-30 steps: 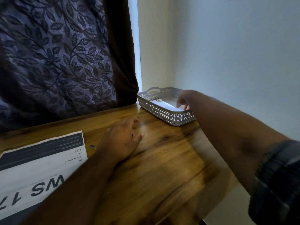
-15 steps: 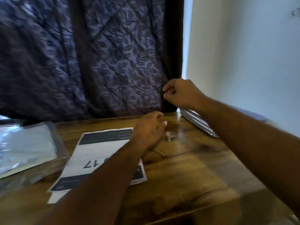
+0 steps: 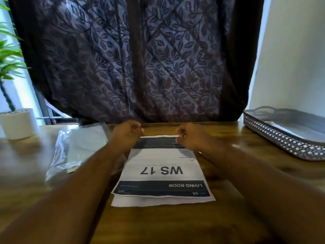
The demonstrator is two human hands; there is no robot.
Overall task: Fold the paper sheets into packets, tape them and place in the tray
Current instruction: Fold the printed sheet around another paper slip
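A printed paper sheet (image 3: pixel 161 161) marked "WS 17" and "LIVING ROOM" lies upside down to me on the wooden table, on top of another white sheet (image 3: pixel 163 201). My left hand (image 3: pixel 127 135) pinches the sheet's far left corner and my right hand (image 3: pixel 190 136) pinches its far right corner, lifting the far edge slightly. The grey perforated tray (image 3: pixel 281 138) stands at the right, by the wall, apart from both hands.
A clear plastic sleeve with papers (image 3: pixel 77 148) lies left of the sheets. A white pot (image 3: pixel 18 123) with a green plant stands at the far left. A dark leaf-patterned curtain (image 3: pixel 137 59) hangs behind the table (image 3: pixel 175 224).
My right hand left the tray and both hands came to the far edge of the top sheet and took hold of its corners. The view swung left, centring the sheets.
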